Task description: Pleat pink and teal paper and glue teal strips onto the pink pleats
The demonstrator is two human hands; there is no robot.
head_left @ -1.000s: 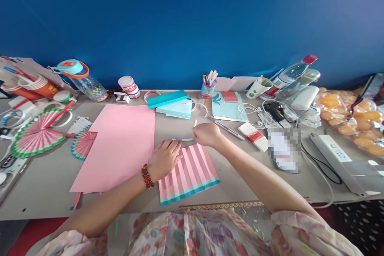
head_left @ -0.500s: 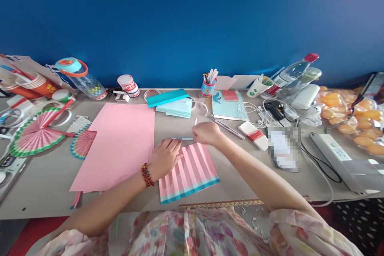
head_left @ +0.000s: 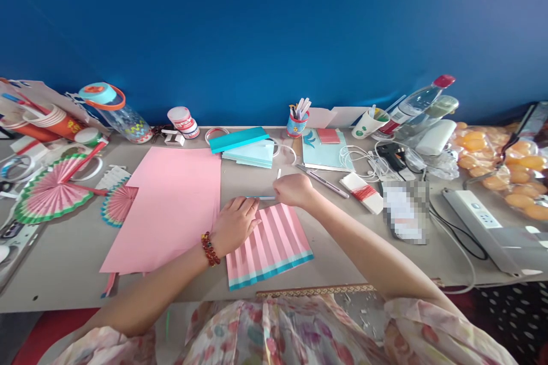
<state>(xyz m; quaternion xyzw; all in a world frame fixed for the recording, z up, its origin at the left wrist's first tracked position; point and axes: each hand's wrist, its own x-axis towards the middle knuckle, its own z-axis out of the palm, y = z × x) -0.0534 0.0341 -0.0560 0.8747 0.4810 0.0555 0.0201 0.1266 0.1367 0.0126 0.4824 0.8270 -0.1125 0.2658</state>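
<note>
Grip: left hand (head_left: 236,227) flat on pleated paper (head_left: 274,251) | right hand (head_left: 294,189) fisted, contents hidden | pink sheet (head_left: 171,205), cutter (head_left: 327,183) nearby

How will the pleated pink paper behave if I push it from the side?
The pleated pink paper is probably light, being thin sheet. It should be stiffer along its folds than across them, where the open pleats may squeeze together. The left hand lies over its upper left part, so that side may resist sliding.
</note>
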